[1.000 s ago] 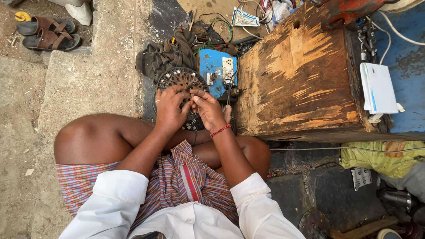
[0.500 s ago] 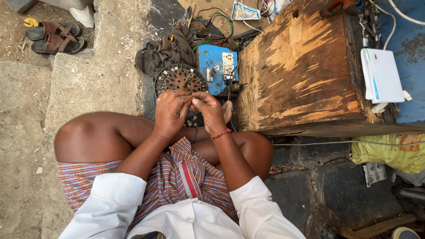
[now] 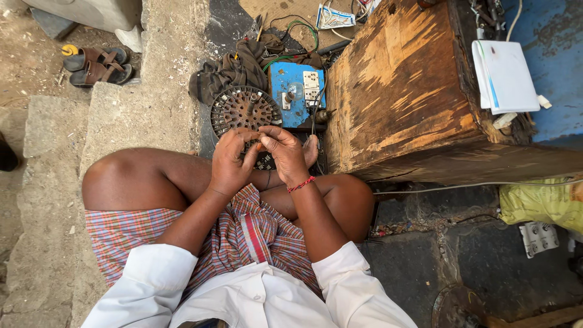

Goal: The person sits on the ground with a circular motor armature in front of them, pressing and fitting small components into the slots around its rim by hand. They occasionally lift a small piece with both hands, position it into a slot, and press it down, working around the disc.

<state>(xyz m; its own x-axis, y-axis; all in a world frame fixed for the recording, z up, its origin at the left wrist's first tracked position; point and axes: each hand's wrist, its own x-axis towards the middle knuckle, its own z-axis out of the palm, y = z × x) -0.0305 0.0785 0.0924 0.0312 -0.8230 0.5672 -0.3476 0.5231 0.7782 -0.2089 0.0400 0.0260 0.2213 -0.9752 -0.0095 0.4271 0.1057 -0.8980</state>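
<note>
L hand (image 3: pixel 229 163) + R hand (image 3: pixel 283 155) pinch tiny part, too small to ID, over round slotted motor core (image 3: pixel 243 110) near floor's top edge. Best: keep fingertips tight, wrists braced on knees.

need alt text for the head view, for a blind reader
Seated cross-legged, a person brings the left hand and right hand together over a round slotted rusty metal core. A blue switch board and worn wooden box sit beyond.

Beside my knee stands a wooden box (image 3: pixel 407 91), papers (image 3: pixel 504 76) past it. Sandals (image 3: pixel 97 64) lie on the dirt; a yellow bag (image 3: pixel 537 203) sits right.
</note>
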